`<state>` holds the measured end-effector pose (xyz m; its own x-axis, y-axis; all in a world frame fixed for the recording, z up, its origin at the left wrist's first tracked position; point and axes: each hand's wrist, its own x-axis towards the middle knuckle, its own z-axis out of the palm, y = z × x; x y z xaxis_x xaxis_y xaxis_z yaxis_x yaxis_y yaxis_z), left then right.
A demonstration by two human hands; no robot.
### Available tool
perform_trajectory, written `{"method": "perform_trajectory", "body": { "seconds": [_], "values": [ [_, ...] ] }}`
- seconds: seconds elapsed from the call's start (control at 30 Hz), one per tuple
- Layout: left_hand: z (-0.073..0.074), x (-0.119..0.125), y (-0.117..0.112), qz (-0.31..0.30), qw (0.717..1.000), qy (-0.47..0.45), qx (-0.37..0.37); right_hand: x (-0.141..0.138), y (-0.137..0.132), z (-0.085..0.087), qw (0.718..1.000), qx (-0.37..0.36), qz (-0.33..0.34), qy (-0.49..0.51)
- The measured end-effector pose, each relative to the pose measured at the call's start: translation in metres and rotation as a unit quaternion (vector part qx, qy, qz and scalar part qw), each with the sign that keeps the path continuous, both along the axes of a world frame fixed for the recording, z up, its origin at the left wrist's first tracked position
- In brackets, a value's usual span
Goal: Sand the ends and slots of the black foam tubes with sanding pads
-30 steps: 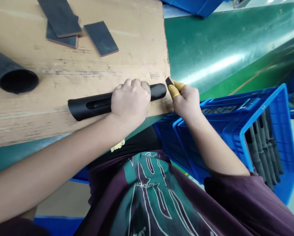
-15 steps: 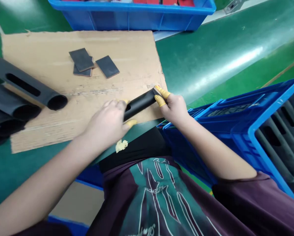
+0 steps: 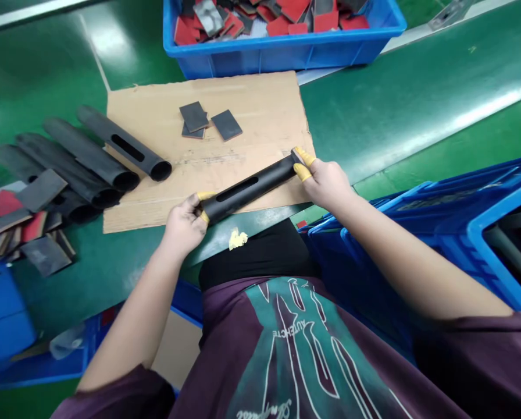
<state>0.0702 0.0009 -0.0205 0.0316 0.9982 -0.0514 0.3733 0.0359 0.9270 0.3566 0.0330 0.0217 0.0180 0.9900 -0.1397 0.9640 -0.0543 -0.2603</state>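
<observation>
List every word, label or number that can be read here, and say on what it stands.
"AUTEHCTE", roughly: white capitals on the teal print of the purple T-shirt.
White script at that print's lower edge: cut off, unreadable.
Raised marking on the rim of the blue plastic crate: too blurred to read.
Black slotted tube in the left hand and right hand: no text.

Tube [image 3: 252, 189] over cardboard [image 3: 260, 99], bin [image 3: 286, 57] behind, tube pile [image 3: 86, 160] left.
</observation>
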Motion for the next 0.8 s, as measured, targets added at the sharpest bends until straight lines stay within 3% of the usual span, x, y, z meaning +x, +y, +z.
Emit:
{"method": "perform_trajectory", "body": {
  "seconds": [0.1, 0.2, 0.27, 0.4, 0.5, 0.63, 0.8],
  "values": [
    [-0.001, 0.010, -0.007, 0.013, 1.000, -0.010, 0.012, -0.023, -0.023, 0.001, 0.999, -0.001, 0.017, 0.045],
    [0.005, 0.011, -0.022, 0.002, 0.997, 0.050, 0.054, -0.039, -0.044, -0.003, 0.987, 0.012, 0.087, 0.134],
    [0.009, 0.010, -0.031, -0.010, 0.990, 0.108, 0.085, -0.035, -0.045, -0.009, 0.974, 0.029, 0.120, 0.187],
    [0.013, 0.012, -0.040, -0.035, 0.948, 0.256, 0.188, -0.011, -0.021, -0.021, 0.966, 0.082, 0.052, 0.240],
    [0.011, 0.015, -0.041, -0.046, 0.926, 0.291, 0.235, -0.014, -0.019, -0.021, 0.964, 0.082, 0.020, 0.251],
    [0.006, 0.017, -0.042, -0.046, 0.921, 0.305, 0.239, -0.023, -0.027, -0.016, 0.965, 0.046, 0.080, 0.246],
    [-0.002, 0.021, -0.045, -0.033, 0.933, 0.271, 0.235, -0.013, -0.011, -0.021, 0.972, 0.099, -0.018, 0.212]
  ]
}}
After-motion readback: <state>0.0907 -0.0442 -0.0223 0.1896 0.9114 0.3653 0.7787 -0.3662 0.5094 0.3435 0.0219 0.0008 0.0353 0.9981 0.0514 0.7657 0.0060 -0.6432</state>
